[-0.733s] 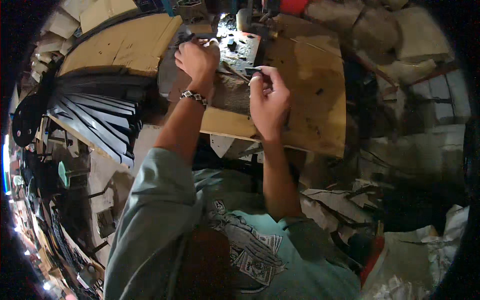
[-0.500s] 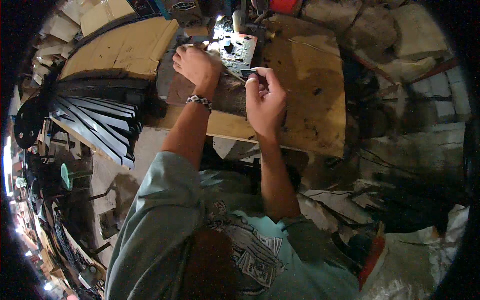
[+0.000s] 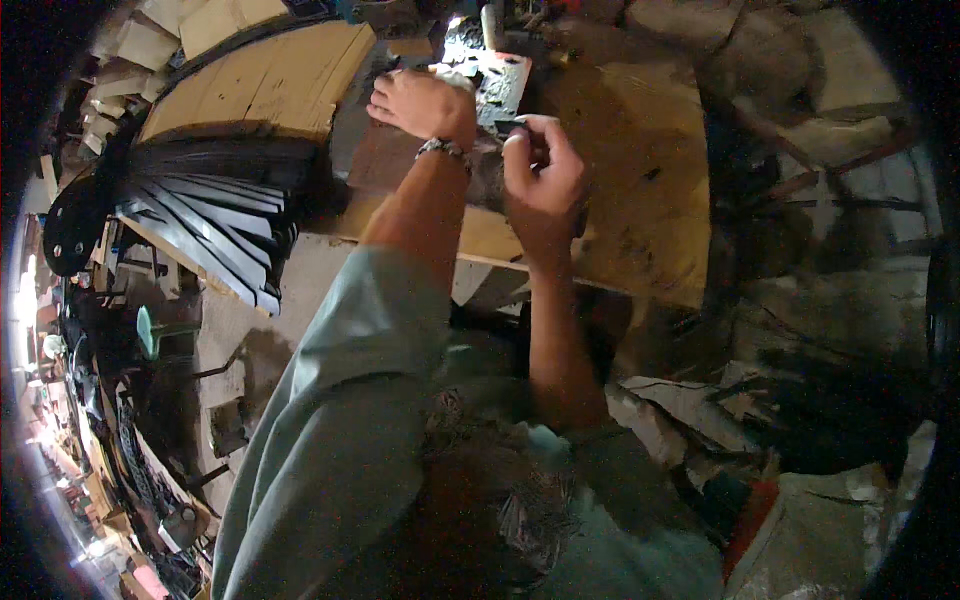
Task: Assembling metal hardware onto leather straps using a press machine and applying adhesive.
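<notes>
Your right hand (image 3: pixel 544 172) clamps a small dark piece (image 3: pixel 510 127) between thumb and forefinger, just nearer than the lit board (image 3: pixel 508 78); your left hand's (image 3: pixel 422 104) grip, farther left, you cannot tell.

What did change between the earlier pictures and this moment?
The left hand has turned more sideways, its wrist shifting forward and right; its grip is hidden. The right hand still pinches a small dark piece. The fanned strips stay in place at the left.
</notes>
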Demonstrator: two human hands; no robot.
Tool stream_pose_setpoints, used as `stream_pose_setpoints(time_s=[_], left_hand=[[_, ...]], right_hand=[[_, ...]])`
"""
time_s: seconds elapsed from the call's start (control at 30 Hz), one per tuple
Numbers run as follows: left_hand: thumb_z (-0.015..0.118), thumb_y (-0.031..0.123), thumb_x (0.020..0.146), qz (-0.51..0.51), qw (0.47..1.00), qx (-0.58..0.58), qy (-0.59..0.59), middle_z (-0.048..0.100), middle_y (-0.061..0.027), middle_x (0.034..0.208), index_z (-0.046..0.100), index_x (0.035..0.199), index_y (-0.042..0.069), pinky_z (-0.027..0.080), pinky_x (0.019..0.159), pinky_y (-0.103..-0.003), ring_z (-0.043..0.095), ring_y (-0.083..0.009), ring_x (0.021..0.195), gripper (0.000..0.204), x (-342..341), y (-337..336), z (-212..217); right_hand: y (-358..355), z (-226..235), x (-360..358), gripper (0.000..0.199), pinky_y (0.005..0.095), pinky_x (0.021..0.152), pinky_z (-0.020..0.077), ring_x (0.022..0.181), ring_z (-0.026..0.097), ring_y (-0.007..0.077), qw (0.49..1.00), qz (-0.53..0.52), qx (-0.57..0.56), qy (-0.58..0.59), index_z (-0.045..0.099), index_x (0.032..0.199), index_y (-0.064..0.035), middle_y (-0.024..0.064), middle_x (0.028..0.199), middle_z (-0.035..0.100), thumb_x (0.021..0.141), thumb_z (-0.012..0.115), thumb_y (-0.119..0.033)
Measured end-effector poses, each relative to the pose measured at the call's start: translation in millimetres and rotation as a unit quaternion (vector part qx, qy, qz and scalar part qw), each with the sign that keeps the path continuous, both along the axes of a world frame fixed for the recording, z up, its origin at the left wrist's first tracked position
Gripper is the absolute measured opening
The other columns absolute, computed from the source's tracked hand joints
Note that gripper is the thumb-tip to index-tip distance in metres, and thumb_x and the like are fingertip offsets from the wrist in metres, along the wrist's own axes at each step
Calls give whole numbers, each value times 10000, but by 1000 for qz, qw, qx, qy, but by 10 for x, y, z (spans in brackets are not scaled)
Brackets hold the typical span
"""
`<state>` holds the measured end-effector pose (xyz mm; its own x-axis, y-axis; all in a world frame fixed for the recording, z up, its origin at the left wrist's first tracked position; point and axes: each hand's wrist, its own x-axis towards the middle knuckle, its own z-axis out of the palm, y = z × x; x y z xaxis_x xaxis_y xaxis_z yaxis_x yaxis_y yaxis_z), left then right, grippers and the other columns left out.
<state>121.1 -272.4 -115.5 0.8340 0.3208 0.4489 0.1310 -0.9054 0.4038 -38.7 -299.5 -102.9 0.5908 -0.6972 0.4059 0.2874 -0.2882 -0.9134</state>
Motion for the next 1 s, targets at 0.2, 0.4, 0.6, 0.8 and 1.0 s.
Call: stream_pose_setpoints(time_s=[0.2, 0.4, 0.6, 0.8, 1.0], left_hand=[[626, 229, 812, 59, 997, 0, 51, 552, -93, 1137, 702, 966, 81, 239, 1114, -474, 479, -279, 1144, 227, 120, -148, 171], [694, 269, 750, 13, 999, 25, 41, 522, -111, 1177, 698, 991, 86, 259, 1063, -492, 445, -310, 1160, 303, 297, 24, 14], [711, 321, 667, -159, 984, -12, 86, 512, -185, 1265, 656, 1078, 41, 293, 1038, -497, 393, -392, 1218, 500, 318, 262, -27], [625, 303, 744, -283, 948, -31, 141, 463, -216, 1344, 583, 1218, -27, 278, 1074, -511, 328, -425, 1284, 579, 556, 537, 87], [611, 296, 776, -281, 930, -108, 211, 442, -198, 1384, 507, 1270, -86, 261, 1092, -471, 286, -399, 1323, 634, 695, 538, -19]], right_hand=[[-22, 0, 26, 141, 260, 632, 460, 670, 556, 80, 999, -19, -25, -3, 631, 949, -1, 21, 721, 621, 866, 583, -104], [43, 50, 55, 173, 296, 642, 479, 661, 602, 143, 998, -30, -46, 21, 639, 962, -4, 79, 737, 651, 861, 587, -134], [-4, -13, 95, 163, 299, 626, 477, 647, 607, 146, 996, -58, -59, 41, 645, 929, 8, 83, 709, 648, 848, 599, -125], [38, 72, 95, 146, 282, 613, 470, 640, 597, 122, 997, -41, -59, 33, 644, 913, 17, 76, 690, 644, 837, 602, -100], [9, 14, 120, 171, 317, 624, 483, 655, 607, 176, 997, -26, -73, 28, 630, 942, 0, 110, 733, 648, 838, 606, -133]])
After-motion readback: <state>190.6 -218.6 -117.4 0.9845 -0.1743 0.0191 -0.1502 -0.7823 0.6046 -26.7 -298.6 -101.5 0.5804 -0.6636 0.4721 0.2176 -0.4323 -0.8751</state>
